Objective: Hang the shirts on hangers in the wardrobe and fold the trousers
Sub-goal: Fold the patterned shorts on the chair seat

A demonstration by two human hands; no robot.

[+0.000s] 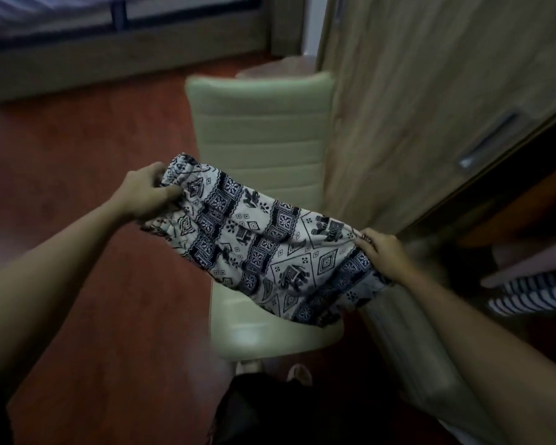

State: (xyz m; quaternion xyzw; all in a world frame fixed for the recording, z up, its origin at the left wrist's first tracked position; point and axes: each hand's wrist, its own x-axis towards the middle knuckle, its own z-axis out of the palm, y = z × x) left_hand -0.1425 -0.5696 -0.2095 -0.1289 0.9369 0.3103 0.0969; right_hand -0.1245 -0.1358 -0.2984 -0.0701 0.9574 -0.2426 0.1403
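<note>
I hold the white cotton trousers with the dark blue elephant print [264,248] stretched in the air above the seat of the cream padded chair [257,130]. My left hand [145,195] grips one bunched end, fingers curled into the cloth. My right hand [384,255] pinches the other end, fingers closed on the fabric, beside the light wooden wardrobe door [430,91].

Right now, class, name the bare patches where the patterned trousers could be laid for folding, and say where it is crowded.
Bare: the chair seat beneath the trousers held by left hand and right hand, and the red floor between chair and bed. Crowded: right of the chair, against the wardrobe door and a striped garment.
</note>
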